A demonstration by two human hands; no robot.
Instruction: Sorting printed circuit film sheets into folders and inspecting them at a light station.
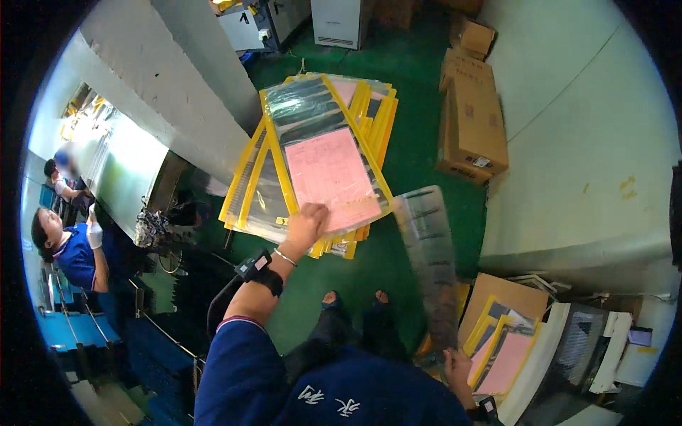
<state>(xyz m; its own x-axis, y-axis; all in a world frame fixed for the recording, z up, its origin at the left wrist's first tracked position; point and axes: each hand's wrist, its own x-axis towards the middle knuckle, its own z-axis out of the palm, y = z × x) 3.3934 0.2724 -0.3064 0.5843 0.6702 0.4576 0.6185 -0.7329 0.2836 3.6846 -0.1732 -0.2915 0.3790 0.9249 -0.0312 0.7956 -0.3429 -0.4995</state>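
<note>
My left hand [307, 223] is closed at the near edge of a clear plastic sleeve [305, 106] with yellow borders. A pink printed sheet [330, 170] lies inside it, along with dark strips towards its far end. Beneath it, several similar yellow-edged sleeves [245, 192] form a fanned, uneven pile. Low on the right, my right hand [458, 369] grips the near end of a long transparent film strip [426, 248] with dark bands. The strip hangs forward over the floor, its far end beside the pile's right corner.
Brown cardboard boxes [472, 128] stand against the right wall. More yellow-edged sleeves [501, 355] lean on a cardboard sheet near my right hand. A thick pale pillar [170, 78] rises at left. Two people, one in a blue shirt [77, 255], are beyond it, near machinery.
</note>
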